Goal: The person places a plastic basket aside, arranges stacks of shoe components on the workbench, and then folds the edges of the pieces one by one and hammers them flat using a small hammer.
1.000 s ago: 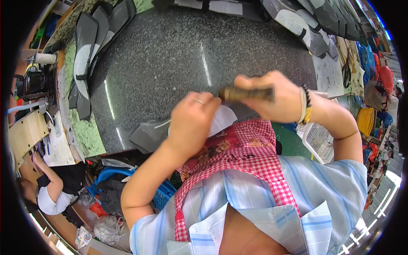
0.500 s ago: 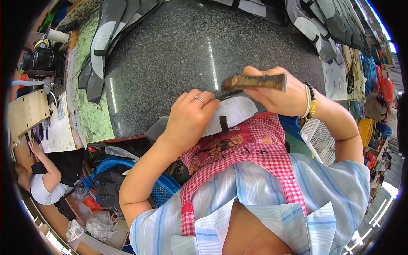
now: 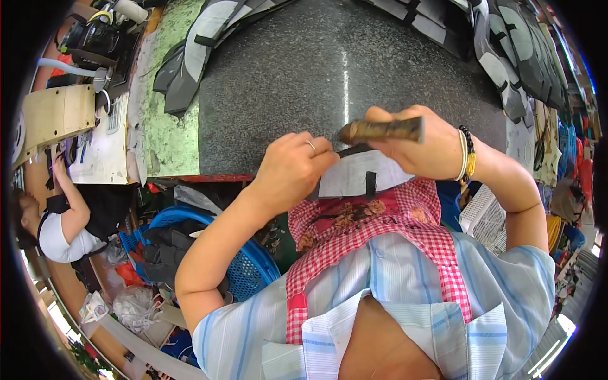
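Along the near edge of the dark table [image 3: 272,82], in front of my apron, lies a grey-and-black flat cut piece [image 3: 345,180] with a short black tab. My left hand [image 3: 294,168] has its fingers bent and pressed down on the left end of this piece, with a ring on one finger. My right hand [image 3: 415,145] is closed around a worn brown tool [image 3: 386,130], with a rounded left end and a flat right end. The tool lies level just above the piece's far edge. Its kind and any working end beneath are hidden.
Stacks of similar grey pieces lie at the far left [image 3: 196,54] and far right [image 3: 500,57] of the table. A blue basket [image 3: 253,272] with dark scraps stands at my lower left, a white basket [image 3: 484,212] at my right. Another person [image 3: 69,228] works at the left.
The view has shifted, so the table and stacks sit differently in the picture. Both hands stay at the piece, the brown tool still in my right hand.
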The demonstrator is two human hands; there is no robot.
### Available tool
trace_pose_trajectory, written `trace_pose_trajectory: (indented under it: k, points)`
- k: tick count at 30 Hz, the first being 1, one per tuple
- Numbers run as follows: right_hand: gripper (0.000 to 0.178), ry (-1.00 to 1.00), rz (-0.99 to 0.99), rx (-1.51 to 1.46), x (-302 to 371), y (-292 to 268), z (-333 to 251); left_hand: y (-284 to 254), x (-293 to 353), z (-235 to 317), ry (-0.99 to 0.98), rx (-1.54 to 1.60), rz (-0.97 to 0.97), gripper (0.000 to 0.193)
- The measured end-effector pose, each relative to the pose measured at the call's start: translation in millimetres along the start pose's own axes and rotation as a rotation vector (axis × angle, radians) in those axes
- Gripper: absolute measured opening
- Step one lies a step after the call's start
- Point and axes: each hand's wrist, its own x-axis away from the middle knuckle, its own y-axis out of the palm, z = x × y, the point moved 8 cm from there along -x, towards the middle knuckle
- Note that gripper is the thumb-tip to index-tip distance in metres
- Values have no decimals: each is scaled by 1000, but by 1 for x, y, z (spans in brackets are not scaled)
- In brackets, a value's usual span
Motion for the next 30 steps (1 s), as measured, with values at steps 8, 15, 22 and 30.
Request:
trace_pose_trajectory:
  k: [8,15,22,30]
  points:
    - [18,1,19,171,29,-17,24,37,-30,13,-174,145,242,7]
    - [19,113,134,24,43,-16,37,21,-38,1,36,102,-27,11]
    - [25,108,3,13,29,3,17,15,-24,-11,20,218,-90,12]
    - [24,119,18,-41,19,12,1,-9,7,-19,-220,22,225,24]
